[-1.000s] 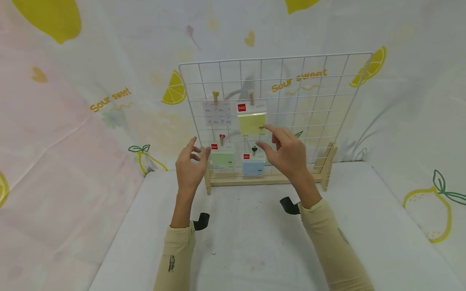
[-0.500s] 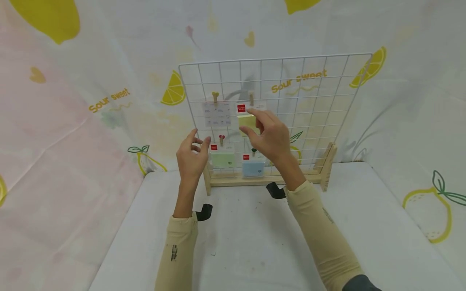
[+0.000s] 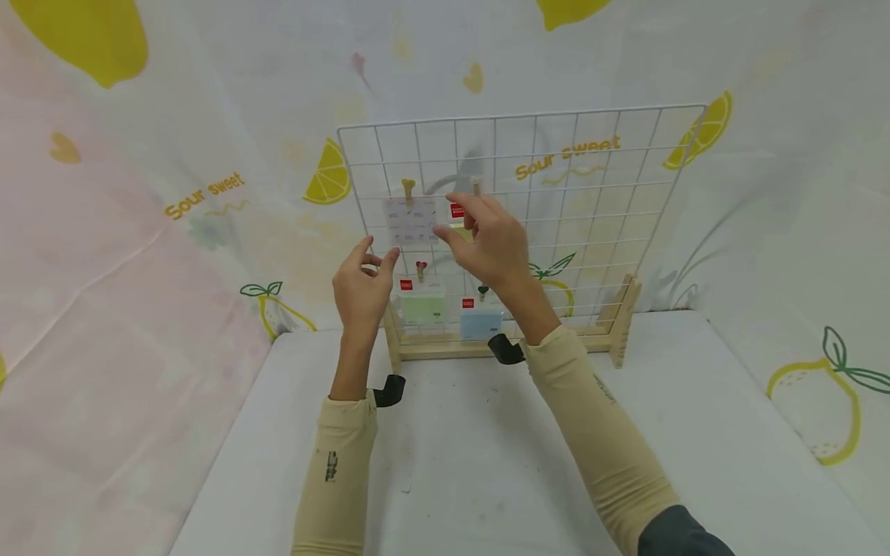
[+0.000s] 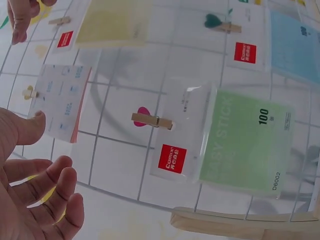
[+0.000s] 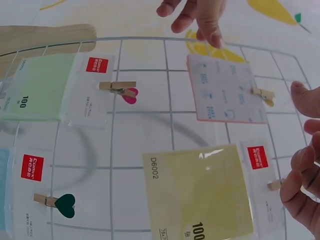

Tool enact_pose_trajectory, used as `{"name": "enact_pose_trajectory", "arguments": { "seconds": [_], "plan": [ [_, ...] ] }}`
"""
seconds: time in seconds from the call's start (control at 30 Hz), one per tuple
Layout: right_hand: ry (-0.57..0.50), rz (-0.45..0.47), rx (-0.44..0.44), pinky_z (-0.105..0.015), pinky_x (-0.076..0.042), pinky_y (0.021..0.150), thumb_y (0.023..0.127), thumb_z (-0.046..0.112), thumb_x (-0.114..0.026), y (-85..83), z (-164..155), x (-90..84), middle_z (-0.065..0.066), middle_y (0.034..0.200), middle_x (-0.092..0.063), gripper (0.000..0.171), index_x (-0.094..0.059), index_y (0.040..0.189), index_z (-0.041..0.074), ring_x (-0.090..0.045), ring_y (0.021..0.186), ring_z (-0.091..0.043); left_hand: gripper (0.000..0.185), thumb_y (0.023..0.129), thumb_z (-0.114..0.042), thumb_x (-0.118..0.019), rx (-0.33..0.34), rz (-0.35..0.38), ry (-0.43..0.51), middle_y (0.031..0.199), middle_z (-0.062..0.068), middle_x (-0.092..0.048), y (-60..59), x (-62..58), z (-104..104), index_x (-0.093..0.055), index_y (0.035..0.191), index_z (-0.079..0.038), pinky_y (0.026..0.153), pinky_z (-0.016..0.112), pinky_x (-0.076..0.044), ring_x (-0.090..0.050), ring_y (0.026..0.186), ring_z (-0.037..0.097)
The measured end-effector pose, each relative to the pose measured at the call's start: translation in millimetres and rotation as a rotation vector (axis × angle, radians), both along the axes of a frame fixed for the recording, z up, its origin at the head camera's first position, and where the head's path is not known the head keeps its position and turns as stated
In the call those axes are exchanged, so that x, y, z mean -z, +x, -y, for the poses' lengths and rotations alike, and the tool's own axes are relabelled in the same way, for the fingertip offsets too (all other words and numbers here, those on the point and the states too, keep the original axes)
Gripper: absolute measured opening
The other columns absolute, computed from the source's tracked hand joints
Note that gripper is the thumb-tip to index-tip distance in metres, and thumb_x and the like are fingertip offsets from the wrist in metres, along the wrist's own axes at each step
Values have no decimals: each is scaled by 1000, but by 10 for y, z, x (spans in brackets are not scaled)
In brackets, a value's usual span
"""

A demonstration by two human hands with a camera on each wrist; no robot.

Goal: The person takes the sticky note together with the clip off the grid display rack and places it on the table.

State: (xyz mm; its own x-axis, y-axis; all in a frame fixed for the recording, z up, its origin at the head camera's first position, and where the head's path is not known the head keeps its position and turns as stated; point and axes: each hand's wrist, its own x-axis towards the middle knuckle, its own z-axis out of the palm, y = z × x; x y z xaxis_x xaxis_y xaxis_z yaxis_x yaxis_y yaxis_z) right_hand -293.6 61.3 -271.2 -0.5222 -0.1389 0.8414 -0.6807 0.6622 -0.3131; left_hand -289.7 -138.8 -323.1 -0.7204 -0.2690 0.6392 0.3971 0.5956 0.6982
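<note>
the left hand [image 4: 30, 195] hung open at 8 o'clock, empty. a green pad [image 4: 235, 145], pegged by a clothespin [image 4: 151, 120], sat at 4 o'clock on the wire grid [image 4: 125, 92].

Head view down over table; both wrist views close on wire grid [image 3: 521, 232].

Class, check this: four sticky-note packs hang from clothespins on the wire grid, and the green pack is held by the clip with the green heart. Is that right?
Not quite. The green pack hangs from the clothespin with the pink heart, as the left wrist view shows. The clip with the green heart holds the blue pack. The rest stands: four packs hang from clothespins on the wire grid.
</note>
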Motion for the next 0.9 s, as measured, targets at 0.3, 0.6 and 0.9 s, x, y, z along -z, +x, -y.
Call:
{"name": "enact_pose_trajectory", "arguments": {
  "seconds": [0.3, 0.6, 0.9],
  "plan": [
    [43, -25, -2, -30, -33, 52, 88, 35, -76, -52, 113, -181, -5, 77, -53, 43, -68, 121, 10, -46, 65, -18, 43, 88, -32, -76, -17, 0, 23, 82, 13, -71, -59, -82, 12, -71, 118, -2, 56, 33, -43, -64, 69, 29],
    [111, 50, 32, -29, -32, 51, 90, 36, -73, -145, 196, -274, -2, 75, -51, 43, -67, 124, 12, -45, 63, -18, 42, 88, -32, -76, -22, 19, 41, 82, 15, -72, -134, -58, 31, -72, 115, 0, 63, 40, -48, -65, 72, 31],
    [167, 159, 65, -28, -33, 49, 93, 38, -68, -170, 290, -438, -2, 79, -58, 42, -66, 127, 14, -47, 64, -16, 40, 89, -32, -76, -22, 52, 51, 83, 17, -72, -167, -98, 27, -72, 114, 0, 61, 38, -48, -67, 74, 31]
  ]
}}
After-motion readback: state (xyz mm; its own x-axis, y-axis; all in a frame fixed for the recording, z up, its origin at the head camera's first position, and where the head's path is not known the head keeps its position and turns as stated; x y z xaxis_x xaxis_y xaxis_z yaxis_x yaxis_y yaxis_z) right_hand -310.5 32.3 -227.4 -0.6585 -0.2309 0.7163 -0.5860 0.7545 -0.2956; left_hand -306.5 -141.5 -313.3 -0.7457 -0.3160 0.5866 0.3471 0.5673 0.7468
